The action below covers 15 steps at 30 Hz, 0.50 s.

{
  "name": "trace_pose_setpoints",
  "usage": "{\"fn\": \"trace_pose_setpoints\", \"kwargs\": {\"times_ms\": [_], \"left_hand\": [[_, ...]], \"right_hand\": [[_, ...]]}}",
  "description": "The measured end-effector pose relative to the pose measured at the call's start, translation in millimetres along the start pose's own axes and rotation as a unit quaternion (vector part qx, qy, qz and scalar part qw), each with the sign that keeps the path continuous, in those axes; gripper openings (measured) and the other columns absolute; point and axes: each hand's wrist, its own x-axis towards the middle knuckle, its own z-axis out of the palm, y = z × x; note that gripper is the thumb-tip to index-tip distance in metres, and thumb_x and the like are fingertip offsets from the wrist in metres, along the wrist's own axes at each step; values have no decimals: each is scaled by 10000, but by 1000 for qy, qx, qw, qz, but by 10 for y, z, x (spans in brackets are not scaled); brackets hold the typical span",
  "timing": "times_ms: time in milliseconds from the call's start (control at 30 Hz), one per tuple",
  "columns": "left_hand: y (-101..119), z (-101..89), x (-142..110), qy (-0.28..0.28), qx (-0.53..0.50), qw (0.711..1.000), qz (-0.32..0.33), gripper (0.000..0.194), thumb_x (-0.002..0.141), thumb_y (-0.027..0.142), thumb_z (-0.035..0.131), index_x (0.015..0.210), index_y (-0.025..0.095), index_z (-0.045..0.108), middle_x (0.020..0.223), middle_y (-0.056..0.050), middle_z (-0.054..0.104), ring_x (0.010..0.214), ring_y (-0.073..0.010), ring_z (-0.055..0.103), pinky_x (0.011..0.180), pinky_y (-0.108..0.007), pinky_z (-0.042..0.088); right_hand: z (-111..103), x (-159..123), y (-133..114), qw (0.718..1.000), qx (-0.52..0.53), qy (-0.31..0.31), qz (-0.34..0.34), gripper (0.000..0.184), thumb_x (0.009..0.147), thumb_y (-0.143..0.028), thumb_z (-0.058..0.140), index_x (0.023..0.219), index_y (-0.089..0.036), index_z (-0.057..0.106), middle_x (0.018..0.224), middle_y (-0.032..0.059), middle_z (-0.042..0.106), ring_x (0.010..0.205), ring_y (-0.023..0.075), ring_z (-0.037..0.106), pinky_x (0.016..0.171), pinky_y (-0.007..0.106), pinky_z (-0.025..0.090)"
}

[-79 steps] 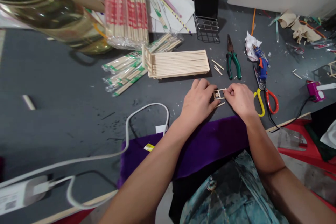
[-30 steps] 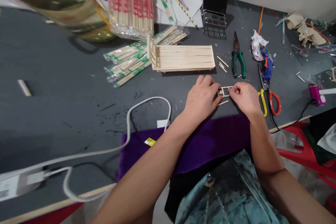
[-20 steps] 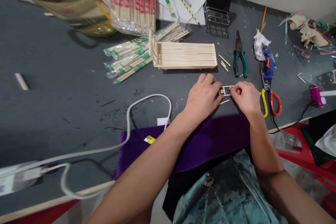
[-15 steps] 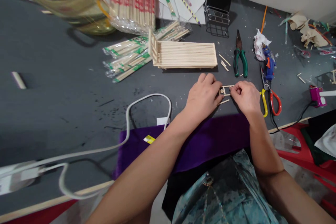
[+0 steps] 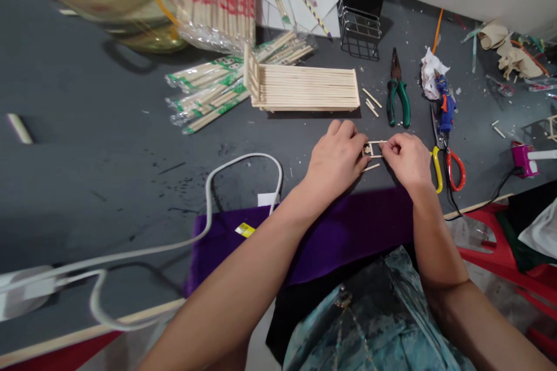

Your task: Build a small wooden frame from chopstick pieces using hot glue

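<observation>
"Just beyond the cloth point(image 5: 361, 226), right of the middle: anything in work?"

"Yes, a small frame point(image 5: 376, 156), apparently flat on the table point(image 5: 108, 127), between both hands."

"Held how?"

"By the left hand point(image 5: 335, 156), clasped about the left end, thumb on the near side, fingers on the far side. By the right hand point(image 5: 408, 157), thumb and forefinger pinching the right end. As for any extra piece between those fingertips, too hidden; no telling."

"Which step, then?"

"Judging from the pose, lining up or pressing the right end, with the left end steadied. One crossbar point(image 5: 371, 149) in sight between the long sides."

"And for the next move?"

"Probably calls for a firm left hold, long sides kept parallel, and a light right touch: thin sticks, easily knocked askew. Mind the loose stick point(image 5: 371, 167) too, on the near side, by the left thumb."

"Anything else about?"

"On the far side, the big piece point(image 5: 307, 88), then offcuts point(image 5: 372, 98) and pliers point(image 5: 396, 79). To the right, glue gun point(image 5: 447, 110) and scissors point(image 5: 437, 171). All out of hand."
</observation>
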Motion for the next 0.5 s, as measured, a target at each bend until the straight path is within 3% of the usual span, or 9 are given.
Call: {"fn": "trace_pose_setpoints", "kwargs": {"times_ms": [133,267,367,500], "left_hand": [[-3,1,0,-2,5,1000,0,216,908,281,634,1068,146,689,1084,-131,595,1083,-319,521,889,-438,520],[-5,1,-5,5,4,1000,3,204,910,287,634,1054,152,686,1069,-127,589,1074,-314,517,872,-426,517],[-2,-9,-11,6,3,1000,3,210,912,287,635,1071,156,675,1071,-122,589,1068,-309,518,868,-420,514],[-2,-22,-10,1,7,1000,3,250,905,288,647,1113,149,660,1094,-122,592,1076,-310,520,885,-419,512]], "right_hand": [[-58,3,22,998,61,2,14,252,893,-313,633,663,-211,609,692,-6,598,689,156,502,636,289,305],[-165,-10,151,993,104,45,33,258,888,-348,612,668,-212,617,665,-15,579,646,143,486,620,282,318],[-226,-43,264,993,94,59,49,267,880,-351,613,654,-210,604,644,-19,567,630,140,482,606,280,303],[-196,-99,347,997,49,23,59,261,880,-341,619,652,-216,599,658,-14,581,628,146,486,599,285,286]]}}
